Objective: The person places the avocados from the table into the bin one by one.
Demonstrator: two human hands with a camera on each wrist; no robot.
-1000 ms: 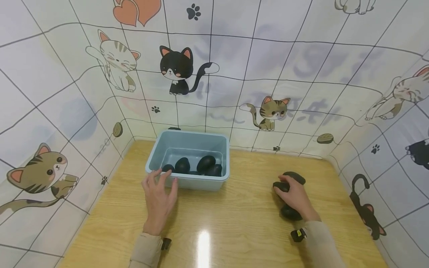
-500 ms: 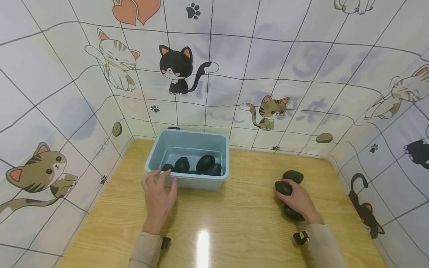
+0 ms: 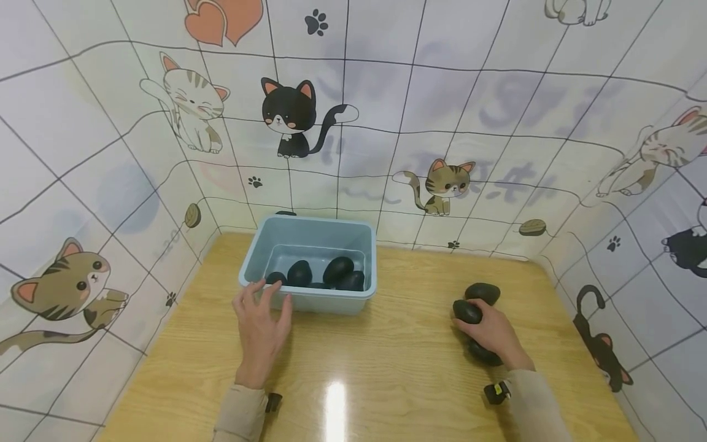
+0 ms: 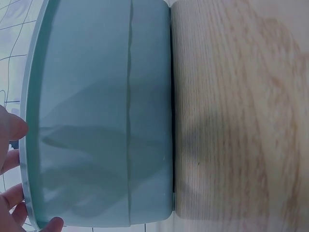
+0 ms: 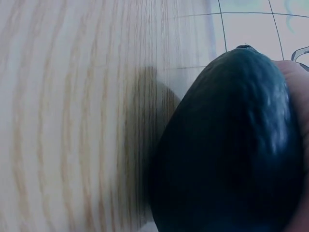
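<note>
My right hand (image 3: 493, 331) grips a dark avocado (image 3: 467, 311) between thumb and fingers at the right of the table. A second avocado (image 3: 482, 293) lies just behind that hand. A third avocado (image 3: 485, 353) sits beneath the palm side, near the wrist; a large dark avocado (image 5: 231, 150) fills much of the right wrist view. At the front left corner of a light blue plastic bin (image 3: 326, 301), my left hand (image 3: 261, 334) rests with loosely bent fingers on the rim. Several avocados (image 3: 338, 270) lie inside the bin, some partly hidden by its front wall.
The wooden table (image 3: 386, 368) meets a wall (image 3: 375, 153) printed with cartoon cats at the back and both sides. The bin stands near the back wall, left of centre. A bare stretch of wood separates the bin from the right hand.
Over the past second, my right hand has shifted slightly right, with its fingers closing round the front-left avocado. The avocados by it moved a little. My left hand stays on the bin.
</note>
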